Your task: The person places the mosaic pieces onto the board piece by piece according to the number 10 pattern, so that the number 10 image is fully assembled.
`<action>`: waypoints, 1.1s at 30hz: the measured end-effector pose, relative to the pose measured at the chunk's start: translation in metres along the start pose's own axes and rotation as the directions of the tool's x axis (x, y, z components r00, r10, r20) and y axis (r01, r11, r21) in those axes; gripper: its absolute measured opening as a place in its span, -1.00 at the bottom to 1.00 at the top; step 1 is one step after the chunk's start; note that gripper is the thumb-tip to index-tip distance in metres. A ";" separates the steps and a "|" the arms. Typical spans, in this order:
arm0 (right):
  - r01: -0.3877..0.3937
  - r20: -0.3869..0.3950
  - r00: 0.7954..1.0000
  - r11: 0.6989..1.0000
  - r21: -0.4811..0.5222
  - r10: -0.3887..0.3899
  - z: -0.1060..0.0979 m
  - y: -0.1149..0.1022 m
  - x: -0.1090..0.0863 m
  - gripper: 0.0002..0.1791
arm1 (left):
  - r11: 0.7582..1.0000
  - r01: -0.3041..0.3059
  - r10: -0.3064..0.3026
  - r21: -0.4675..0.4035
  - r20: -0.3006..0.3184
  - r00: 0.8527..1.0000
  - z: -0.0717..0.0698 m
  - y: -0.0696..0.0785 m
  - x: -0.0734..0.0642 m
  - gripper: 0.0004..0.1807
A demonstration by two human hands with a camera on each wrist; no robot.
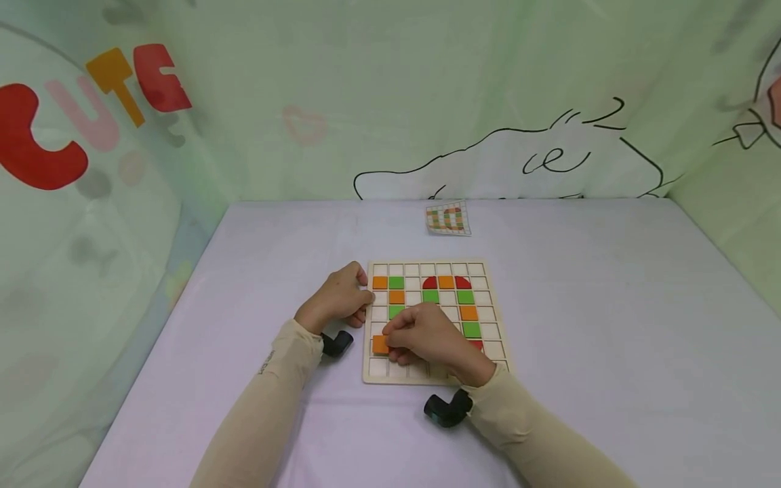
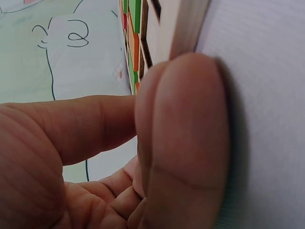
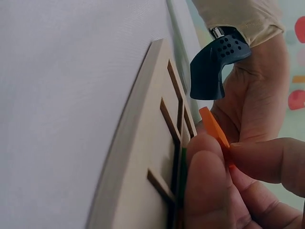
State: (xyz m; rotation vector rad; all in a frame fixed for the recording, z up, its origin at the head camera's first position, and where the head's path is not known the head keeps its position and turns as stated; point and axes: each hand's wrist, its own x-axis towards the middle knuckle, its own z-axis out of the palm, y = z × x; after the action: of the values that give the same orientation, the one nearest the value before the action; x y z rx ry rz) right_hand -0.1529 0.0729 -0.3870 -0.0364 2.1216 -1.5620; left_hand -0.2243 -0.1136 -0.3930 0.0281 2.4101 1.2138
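Observation:
A wooden grid board (image 1: 427,266) lies on the table, with orange and green square tiles and red rounded pieces in some of its cells. My left hand (image 1: 338,293) is at its left side, thumb over the edge and fingers against the side; the left wrist view shows the fingertips (image 2: 190,105) touching the wooden rim. Between thumb and fingers, my right hand (image 1: 430,339) pinches an orange square tile (image 1: 380,345) over the board's lower left cells. Seen from the right wrist, that tile stands tilted. The right hand hides several of the board's lower cells.
A small card (image 1: 448,218) printed with a coloured grid pattern lies behind the board. The table (image 1: 610,305) has a pale cloth, and a printed curtain (image 1: 390,95) hangs along its back and sides. Black wrist devices (image 1: 448,409) stick out below both wrists.

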 end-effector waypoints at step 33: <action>0.086 0.008 0.996 0.996 -0.009 -0.086 0.004 0.004 -0.001 -0.93 | 1.000 0.014 -0.014 -0.016 -0.003 1.000 0.000 0.001 -0.001 -0.74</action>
State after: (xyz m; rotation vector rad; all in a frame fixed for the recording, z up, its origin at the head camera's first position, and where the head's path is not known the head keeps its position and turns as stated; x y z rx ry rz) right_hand -0.1493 0.0707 -0.3916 -0.1379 2.1473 -1.5980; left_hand -0.2238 -0.1129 -0.3915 0.0047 2.3993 1.2280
